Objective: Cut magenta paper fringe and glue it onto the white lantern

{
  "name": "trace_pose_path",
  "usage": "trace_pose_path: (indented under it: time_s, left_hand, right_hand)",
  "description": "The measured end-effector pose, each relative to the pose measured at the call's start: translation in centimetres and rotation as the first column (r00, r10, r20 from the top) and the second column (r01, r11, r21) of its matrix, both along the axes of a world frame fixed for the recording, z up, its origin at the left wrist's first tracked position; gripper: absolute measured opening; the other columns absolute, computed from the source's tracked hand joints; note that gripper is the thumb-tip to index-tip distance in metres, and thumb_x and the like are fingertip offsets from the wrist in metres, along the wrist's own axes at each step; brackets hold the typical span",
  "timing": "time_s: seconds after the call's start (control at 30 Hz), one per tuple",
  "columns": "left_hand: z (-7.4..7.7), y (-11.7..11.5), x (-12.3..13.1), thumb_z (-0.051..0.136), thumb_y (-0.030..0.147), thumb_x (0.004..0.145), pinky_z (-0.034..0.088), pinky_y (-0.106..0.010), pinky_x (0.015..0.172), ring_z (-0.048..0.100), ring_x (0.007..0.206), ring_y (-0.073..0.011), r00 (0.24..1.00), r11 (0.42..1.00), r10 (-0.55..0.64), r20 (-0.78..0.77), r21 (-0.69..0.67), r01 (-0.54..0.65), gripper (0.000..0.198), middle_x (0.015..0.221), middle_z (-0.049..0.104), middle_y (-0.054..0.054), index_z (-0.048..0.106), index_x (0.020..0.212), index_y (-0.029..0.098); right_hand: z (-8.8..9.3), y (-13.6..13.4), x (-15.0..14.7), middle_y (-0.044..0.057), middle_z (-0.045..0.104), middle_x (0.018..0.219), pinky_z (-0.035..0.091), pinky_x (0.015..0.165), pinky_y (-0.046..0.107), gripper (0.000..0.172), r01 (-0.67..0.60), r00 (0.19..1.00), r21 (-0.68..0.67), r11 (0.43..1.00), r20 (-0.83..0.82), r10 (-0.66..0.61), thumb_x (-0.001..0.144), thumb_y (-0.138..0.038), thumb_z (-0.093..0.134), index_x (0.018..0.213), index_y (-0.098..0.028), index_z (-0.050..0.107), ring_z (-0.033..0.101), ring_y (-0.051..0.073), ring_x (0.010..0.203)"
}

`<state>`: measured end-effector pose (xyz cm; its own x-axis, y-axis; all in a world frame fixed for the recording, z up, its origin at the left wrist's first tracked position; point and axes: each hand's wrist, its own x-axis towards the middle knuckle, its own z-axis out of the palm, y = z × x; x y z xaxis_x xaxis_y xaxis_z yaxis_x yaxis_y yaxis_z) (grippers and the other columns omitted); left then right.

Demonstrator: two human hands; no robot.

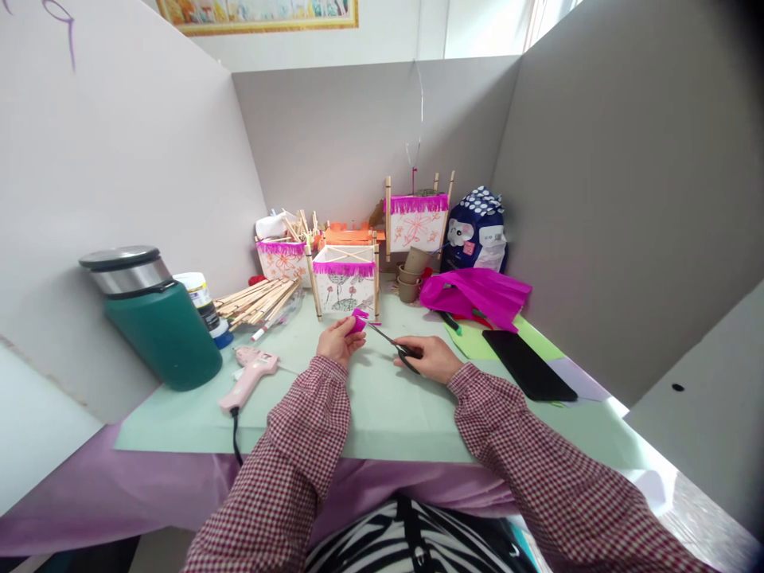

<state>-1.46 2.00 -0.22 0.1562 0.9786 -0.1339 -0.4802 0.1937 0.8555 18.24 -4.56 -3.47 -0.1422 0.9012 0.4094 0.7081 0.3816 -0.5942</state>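
Pinched in my left hand (340, 341) is a small piece of magenta paper (359, 318), its top edge notched. My right hand (434, 358) grips black-handled scissors (391, 341), whose blades point left at the paper. A thin magenta scrap lies by the blade tips. Just behind my hands stands a small paper lantern (344, 285) with wooden stick corners, a magenta fringe and a drawn pattern. A similar lantern (418, 223) hangs from a wire at the back, with orange drawings on its side.
On the left are a green tumbler (158, 326), a white-and-blue bottle (203, 306), a pink glue gun (249, 378) and wooden sticks (263, 302). To the right lie crumpled magenta paper (477, 294), a black phone (528, 366) and green paper (540, 338). Brown cups (409, 282) stand behind. Grey panels enclose the table.
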Motion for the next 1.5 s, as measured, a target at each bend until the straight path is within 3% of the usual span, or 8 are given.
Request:
trace_pose_path:
  time_s: [0.33,1.5]
  left_hand:
    - [-0.16,-0.19,0.18,0.068,0.016,0.073,0.05,-0.022,0.046,0.061,0.05,-0.0112,0.99,0.991,-0.133,-0.045,-0.018,0.133,0.016,0.066,0.064,-0.003,0.056,0.082,0.011]
    - [0.07,-0.45,0.35,0.065,0.014,0.074,0.051,-0.022,0.047,0.061,0.05,-0.0114,0.988,0.989,-0.143,-0.058,-0.035,0.142,0.014,0.067,0.064,-0.003,0.056,0.084,0.011]
  right_hand:
    - [0.35,-0.21,-0.32,0.002,0.068,0.077,0.045,0.061,0.024,0.042,-0.032,0.999,0.01,0.999,-0.003,0.032,0.07,-0.041,0.066,0.106,-0.018,0.067,0.057,0.013,0.064]
    - [-0.08,0.17,-0.33,0.001,0.068,0.073,0.043,0.059,0.022,0.039,0.009,1.0,0.035,0.999,-0.016,-0.008,0.071,-0.036,0.066,0.105,-0.018,0.068,0.057,0.012,0.061]
